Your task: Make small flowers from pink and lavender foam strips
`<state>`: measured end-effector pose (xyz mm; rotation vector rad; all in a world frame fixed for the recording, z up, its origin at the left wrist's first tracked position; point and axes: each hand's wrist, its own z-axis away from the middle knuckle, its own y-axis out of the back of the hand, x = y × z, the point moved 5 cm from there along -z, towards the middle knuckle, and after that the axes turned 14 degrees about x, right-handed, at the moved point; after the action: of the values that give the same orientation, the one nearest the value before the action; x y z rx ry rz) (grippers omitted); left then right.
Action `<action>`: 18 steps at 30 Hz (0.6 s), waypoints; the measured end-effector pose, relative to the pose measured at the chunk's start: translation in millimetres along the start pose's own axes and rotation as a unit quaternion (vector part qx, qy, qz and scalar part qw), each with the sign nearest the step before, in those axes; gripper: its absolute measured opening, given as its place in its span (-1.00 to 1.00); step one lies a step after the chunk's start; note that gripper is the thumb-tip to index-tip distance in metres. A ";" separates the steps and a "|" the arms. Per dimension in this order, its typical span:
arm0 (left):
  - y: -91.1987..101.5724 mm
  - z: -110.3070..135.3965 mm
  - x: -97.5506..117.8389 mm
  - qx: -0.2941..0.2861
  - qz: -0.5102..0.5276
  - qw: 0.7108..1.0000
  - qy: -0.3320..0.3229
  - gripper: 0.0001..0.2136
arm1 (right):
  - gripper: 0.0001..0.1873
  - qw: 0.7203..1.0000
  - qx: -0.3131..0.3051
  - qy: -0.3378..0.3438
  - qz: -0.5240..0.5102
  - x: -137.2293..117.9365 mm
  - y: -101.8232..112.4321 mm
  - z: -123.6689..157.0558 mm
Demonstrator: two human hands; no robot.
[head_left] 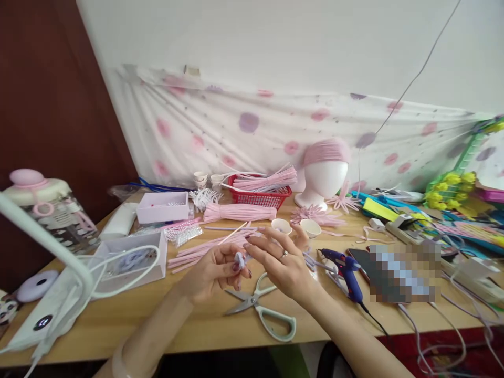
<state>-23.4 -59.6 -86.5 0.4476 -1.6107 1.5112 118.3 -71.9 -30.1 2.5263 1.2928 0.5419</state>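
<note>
Between the thumb and fingers of my left hand is a small curled piece of lavender pipe cleaner. My right hand, wearing a ring, reaches over from the right with its fingers stretched and fanned. Its fingertips are right beside the curl, and its thumb is hidden. Below both hands, scissors with pale green handles lie spread on the wooden table. Loose pink pipe cleaners lie just behind my left hand. Two small paper cups stand beyond my right hand.
A purple glue gun and a phone lie at right, among cables. A white foam head stands behind, beside a red basket of pipe cleaners. White boxes, a lamp and a bottle occupy the left.
</note>
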 end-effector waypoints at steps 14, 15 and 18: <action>56.1 66.3 -46.0 0.358 -0.133 0.899 -0.215 -0.83 | -0.82 0.962 -0.122 -0.201 -0.142 -25.1 9.2 62.4; 54.9 71.0 -46.1 0.362 -0.146 0.890 -0.236 -0.84 | -0.81 0.957 -0.133 -0.203 -0.160 -26.0 13.6 63.7; 46.1 82.6 -42.5 0.365 -0.200 0.862 -0.291 -0.87 | -0.74 0.954 -0.138 -0.191 -0.186 -31.8 24.7 65.0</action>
<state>-61.8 -139.9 -139.7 1.6893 -1.1628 1.6960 147.4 -115.5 -85.8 1.9682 1.3807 0.1275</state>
